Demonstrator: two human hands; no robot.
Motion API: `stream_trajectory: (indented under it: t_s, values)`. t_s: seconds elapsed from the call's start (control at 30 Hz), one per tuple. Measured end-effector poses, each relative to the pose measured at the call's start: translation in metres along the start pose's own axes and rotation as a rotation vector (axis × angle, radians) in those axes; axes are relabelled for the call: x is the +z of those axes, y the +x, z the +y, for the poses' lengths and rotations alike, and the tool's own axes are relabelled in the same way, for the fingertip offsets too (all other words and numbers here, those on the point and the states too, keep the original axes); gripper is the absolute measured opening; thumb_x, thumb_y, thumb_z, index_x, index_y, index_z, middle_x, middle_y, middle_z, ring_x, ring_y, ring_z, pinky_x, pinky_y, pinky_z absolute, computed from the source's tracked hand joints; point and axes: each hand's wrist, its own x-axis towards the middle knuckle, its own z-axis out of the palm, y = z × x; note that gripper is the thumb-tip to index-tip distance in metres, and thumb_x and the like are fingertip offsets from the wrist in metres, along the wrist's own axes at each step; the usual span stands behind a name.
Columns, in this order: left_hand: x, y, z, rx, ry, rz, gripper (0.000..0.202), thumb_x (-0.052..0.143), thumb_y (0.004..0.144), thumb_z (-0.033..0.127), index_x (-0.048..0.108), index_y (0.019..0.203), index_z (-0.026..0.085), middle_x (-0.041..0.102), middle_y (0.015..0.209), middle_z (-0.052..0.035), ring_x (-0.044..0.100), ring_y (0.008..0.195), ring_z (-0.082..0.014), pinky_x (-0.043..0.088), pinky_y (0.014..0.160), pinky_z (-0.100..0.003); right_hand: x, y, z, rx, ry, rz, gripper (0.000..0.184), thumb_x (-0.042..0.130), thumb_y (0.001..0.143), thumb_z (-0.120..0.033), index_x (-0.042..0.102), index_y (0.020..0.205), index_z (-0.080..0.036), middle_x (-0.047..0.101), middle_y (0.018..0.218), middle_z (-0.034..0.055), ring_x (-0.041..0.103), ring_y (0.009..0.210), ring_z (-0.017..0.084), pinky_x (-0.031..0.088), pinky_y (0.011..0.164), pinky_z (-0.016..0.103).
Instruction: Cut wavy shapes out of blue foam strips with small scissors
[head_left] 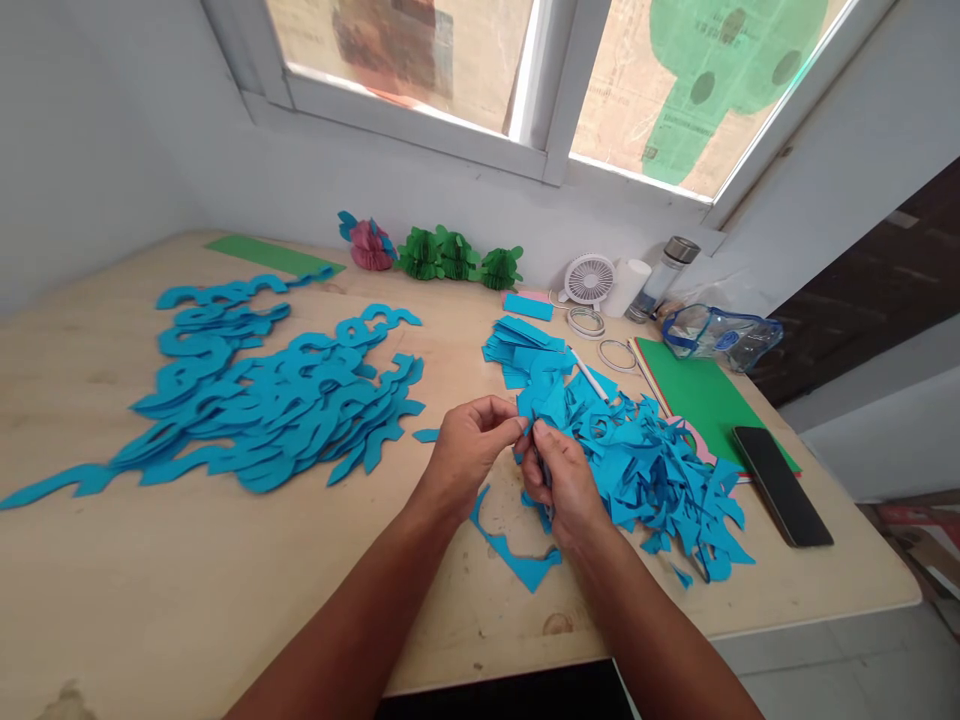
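In the head view, the left hand [469, 450] was pinching a blue paper strip [523, 432] right against the right hand [564, 485], whose fingers were closed around something small and grey [547, 500] that I couldn't make out, at the near edge of the blue scrap heap [637, 470] on the surface [225, 600]. A loose offcut [517, 552] lay just under the wrists, with the cut shapes [262, 410] well off to the left. A hard tug in that tangle could have dragged the heap apart, and a careless wrist could have knocked that offcut away!
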Motion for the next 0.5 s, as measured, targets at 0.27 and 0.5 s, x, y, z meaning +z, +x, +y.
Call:
stream_trajectory:
  t_s: [0.27, 0.5]
  values:
    - [-0.0001, -0.0004, -0.0005, -0.004, 0.002, -0.001, 0.014, 0.065, 0.064, 0.02, 0.058, 0.052, 0.017, 0.057, 0.053, 0.0005, 0.05, 0.056, -0.013, 0.04, 0.061, -0.026, -0.0009, 0.0002, 0.0015, -0.004, 0.002, -0.008, 0.041, 0.062, 0.074, -0.058, 0.056, 0.069, -0.017, 0.04, 0.04, -0.0089, 0.022, 0.032, 0.004, 0.014, 0.031, 0.017]
    - [-0.0005, -0.0006, -0.0011, 0.008, 0.01, -0.011, 0.013, 0.063, 0.066, 0.02, 0.058, 0.054, 0.017, 0.056, 0.053, 0.0003, 0.05, 0.056, -0.0136, 0.04, 0.06, -0.028, -0.0015, 0.0006, 0.0033, -0.009, 0.003, -0.003, 0.041, 0.062, 0.075, -0.057, 0.056, 0.069, -0.017, 0.04, 0.04, -0.0086, 0.022, 0.033, 0.004, 0.013, 0.032, 0.017]
